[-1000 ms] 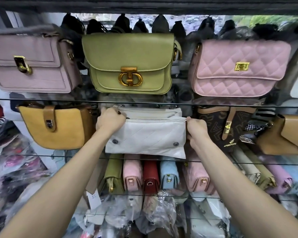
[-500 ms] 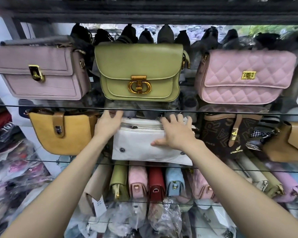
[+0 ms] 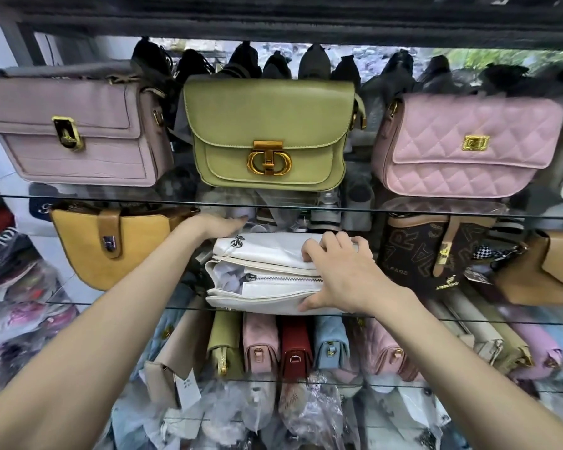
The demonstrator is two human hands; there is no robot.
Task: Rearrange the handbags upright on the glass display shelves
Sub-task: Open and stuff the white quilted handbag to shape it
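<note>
**White bag down on its back, waiting to be stood up**

You are mid-way through setting the white handbag [image 3: 264, 277] upright. It lies tipped back on the middle glass shelf [image 3: 468, 315], zipper and open top facing you, directly below the green handbag [image 3: 268, 134], with the yellow handbag [image 3: 111, 245] to its left and the brown monogram handbag [image 3: 436, 251] to its right.

Your right hand [image 3: 342, 274] grips the white handbag's right end, fingers curled over the top edge and thumb under the front. Your left hand [image 3: 218, 224] reaches past the white handbag's back left corner with fingers extended; whether it touches anything there, I cannot tell.

Next, I judge, you need to rotate the white handbag forward onto its base. Bring your left hand to its left end so both ends rise evenly, and keep clear of the shelf above it.
</note>
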